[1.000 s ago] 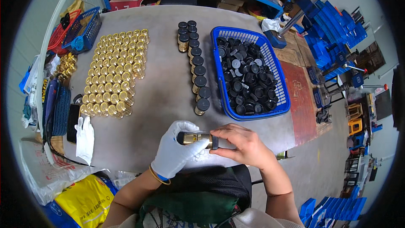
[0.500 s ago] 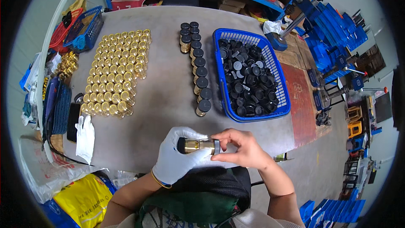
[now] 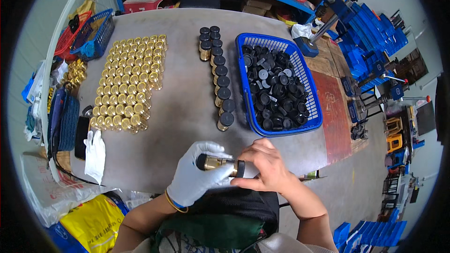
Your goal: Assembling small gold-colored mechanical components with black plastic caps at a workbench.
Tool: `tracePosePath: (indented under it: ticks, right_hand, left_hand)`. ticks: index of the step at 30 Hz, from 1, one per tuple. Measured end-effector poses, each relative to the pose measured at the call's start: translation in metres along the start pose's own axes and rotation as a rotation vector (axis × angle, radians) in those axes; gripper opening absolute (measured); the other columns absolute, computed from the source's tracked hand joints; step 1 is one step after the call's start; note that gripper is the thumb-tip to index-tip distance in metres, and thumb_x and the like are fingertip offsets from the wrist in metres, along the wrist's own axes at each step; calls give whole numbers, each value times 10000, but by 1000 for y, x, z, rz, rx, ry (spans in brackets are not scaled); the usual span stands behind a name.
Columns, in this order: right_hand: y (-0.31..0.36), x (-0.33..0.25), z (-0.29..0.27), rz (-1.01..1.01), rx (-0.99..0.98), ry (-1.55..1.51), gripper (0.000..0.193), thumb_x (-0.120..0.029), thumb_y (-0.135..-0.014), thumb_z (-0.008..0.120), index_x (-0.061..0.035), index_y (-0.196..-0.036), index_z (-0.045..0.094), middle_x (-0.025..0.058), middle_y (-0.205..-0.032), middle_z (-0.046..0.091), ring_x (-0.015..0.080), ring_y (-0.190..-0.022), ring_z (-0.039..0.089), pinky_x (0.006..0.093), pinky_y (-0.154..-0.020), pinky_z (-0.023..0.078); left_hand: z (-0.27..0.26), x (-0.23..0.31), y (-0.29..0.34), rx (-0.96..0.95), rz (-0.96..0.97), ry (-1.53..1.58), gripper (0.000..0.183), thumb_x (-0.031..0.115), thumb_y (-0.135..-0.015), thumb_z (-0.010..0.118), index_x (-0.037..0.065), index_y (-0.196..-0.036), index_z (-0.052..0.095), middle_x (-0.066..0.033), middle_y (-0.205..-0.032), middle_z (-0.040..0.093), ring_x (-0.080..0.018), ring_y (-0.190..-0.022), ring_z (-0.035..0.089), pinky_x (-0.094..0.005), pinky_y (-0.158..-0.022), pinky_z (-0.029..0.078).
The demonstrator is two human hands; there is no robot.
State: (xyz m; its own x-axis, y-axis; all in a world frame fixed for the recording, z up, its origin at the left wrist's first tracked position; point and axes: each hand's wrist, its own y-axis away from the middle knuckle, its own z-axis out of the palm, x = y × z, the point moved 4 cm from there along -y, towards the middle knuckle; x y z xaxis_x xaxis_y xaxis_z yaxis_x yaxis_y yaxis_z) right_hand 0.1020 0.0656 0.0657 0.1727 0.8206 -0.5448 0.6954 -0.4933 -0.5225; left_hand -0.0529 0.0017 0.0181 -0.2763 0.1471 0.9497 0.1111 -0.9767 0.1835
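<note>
My left hand (image 3: 194, 173), in a white glove, is wrapped around a short gold brass-coloured cylinder (image 3: 213, 163) with a black end on each side. The piece lies almost level over the table's near edge. At its right end my bare right hand (image 3: 268, 165) has thumb and curled fingers about the black cap (image 3: 240, 168). Just ahead, a column of similar capped gold cylinders (image 3: 225, 121) stands upright. To the right of them a blue plastic basket (image 3: 251, 118) holds many loose black caps (image 3: 276, 98).
Rows of gold-topped cylinders (image 3: 126, 86) stand at the left of the grey table (image 3: 183, 98). A white glove (image 3: 95, 157) and a dark phone-like slab (image 3: 81, 136) lie at the left edge. Blue and red baskets (image 3: 93, 33) sit far left; a clamp-like tool (image 3: 307, 47) stands far right.
My right fingers have curled further in and turned around the cap. The cylinder has tilted slightly, its right end lower. My left hand keeps its hold.
</note>
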Motion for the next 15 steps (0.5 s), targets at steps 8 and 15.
tracePosePath:
  ticks: [8,15]
  right_hand:
    - [-7,54,-5,424,10,-48,306,-300,-893,602,-17,-787,654,158,-726,631,337,-651,620,401,-615,495]
    - [10,164,-20,664,-30,727,211,-234,-750,723,-57,-852,669,147,-856,649,312,-882,608,414,-775,502]
  left_hand:
    - [-5,39,-23,47,582,-532,394,101,-711,796,21,-1047,605,-91,-931,638,-170,-857,635,-289,-766,507]
    - [-47,11,-193,310,469,-644,754,66,-711,742,14,-1364,367,-38,-800,551,-128,-739,539,-274,-716,481]
